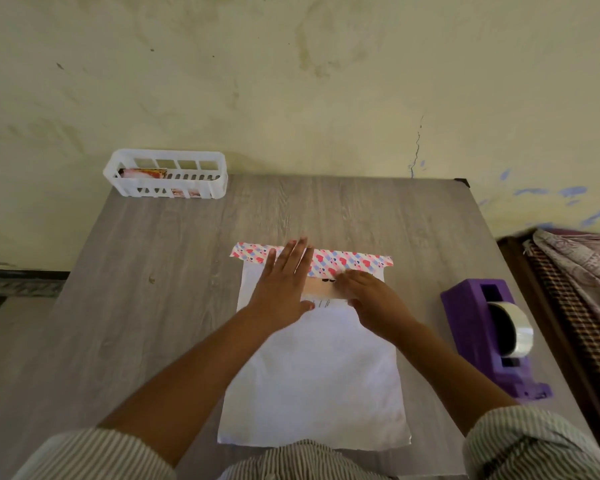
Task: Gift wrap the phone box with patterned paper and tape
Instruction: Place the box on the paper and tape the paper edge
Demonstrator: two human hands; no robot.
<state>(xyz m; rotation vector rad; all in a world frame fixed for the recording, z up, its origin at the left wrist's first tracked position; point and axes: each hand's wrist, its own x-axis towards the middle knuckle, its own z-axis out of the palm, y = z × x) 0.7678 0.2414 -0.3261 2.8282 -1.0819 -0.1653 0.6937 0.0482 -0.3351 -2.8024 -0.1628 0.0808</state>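
The wrapping paper (pixel 312 382) lies white side up on the grey table, its far edge folded over so a strip of heart pattern (pixel 357 260) shows. The phone box (pixel 321 289) sits under that fold, only a peach band with black print visible between my hands. My left hand (pixel 284 282) lies flat, fingers straight, pressing the patterned flap down onto the box. My right hand (pixel 371 299) rests on the box's right part with fingers curled at the flap's edge. A purple tape dispenser (pixel 489 337) with a clear roll stands at the right.
A white slotted plastic basket (pixel 166 178) with some red-and-white packets stands at the table's far left corner, against the wall. The table's right edge (pixel 520 271) borders a bed with a patterned cloth (pixel 579 271).
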